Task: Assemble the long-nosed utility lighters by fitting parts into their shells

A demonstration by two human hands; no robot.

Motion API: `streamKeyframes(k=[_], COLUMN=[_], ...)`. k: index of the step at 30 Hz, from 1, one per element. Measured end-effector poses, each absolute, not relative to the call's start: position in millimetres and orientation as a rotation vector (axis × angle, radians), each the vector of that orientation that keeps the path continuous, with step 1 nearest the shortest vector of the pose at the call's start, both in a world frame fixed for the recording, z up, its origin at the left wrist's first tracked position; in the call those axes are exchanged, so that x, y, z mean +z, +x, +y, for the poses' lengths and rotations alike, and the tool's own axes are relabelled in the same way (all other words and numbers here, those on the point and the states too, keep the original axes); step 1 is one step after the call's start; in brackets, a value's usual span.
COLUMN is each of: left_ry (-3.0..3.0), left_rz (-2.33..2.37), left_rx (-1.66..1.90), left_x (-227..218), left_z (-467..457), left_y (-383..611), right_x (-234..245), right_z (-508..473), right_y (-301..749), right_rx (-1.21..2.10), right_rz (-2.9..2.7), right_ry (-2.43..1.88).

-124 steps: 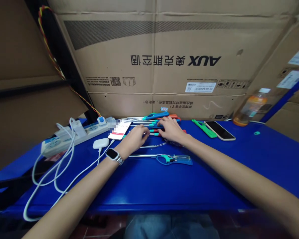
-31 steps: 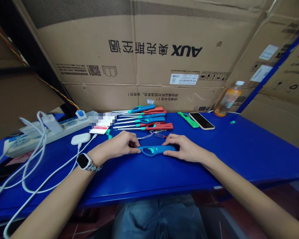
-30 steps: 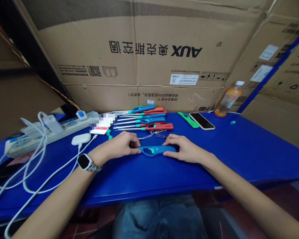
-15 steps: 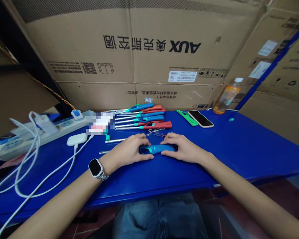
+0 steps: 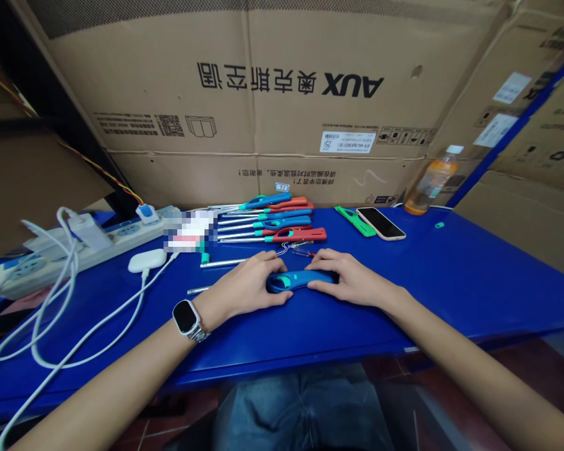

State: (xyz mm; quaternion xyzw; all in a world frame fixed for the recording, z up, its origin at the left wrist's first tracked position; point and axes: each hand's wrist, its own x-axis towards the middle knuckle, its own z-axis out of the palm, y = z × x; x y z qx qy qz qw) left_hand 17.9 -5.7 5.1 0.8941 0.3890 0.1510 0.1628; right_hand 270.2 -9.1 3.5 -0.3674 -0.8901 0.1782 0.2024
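Note:
A blue lighter handle (image 5: 301, 279) with teal parts lies crosswise over the tabletop between my hands. My left hand (image 5: 251, 282) is closed on its left end, thumb on the near side and fingers on the far side. At the right end, my right hand (image 5: 357, 277) pinches the handle the same way. A thin metal tube (image 5: 197, 290) shows to the left of my left hand; whether it joins the handle is hidden. Beyond that hand lies another metal tube (image 5: 223, 263). A small screwdriver (image 5: 302, 252) and thin wires rest just past the handle.
Several blue and red long-necked lighters (image 5: 286, 219) lie in a row behind. A green casing (image 5: 355, 221) touches a phone (image 5: 381, 223); a drink bottle (image 5: 432, 181) stands at back right. Left are a power strip (image 5: 98, 250), white cables and a white case (image 5: 147, 260). Cardboard (image 5: 282, 125) walls the back.
The whole view has shifted slightly. Both hands keep the same hold on the blue handle, which looks tilted a little more toward me at most; nothing was let go.

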Motion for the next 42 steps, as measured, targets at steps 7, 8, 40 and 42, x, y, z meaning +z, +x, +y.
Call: streamKeyframes(k=[7,8,40,42], left_ry=[2.588,2.587,2.6,2.597], left_rz=[1.104,1.1,0.83,0.854], left_rx=[0.434,0.445,0.453,0.474], left_x=[6,7,15,17], left_z=[-7,-7,-1,1], left_y=[16,16,9,5], right_x=[3,3,-3,-3], right_z=[-7,-7,-15,-14], right_y=[273,273,257,259], right_rx=[0.491,0.497,0.171,0.136], right_rz=[-2.501,-2.502,-2.623,-2.607], right_ry=[-1.043,-1.047,-0.983,-0.993])
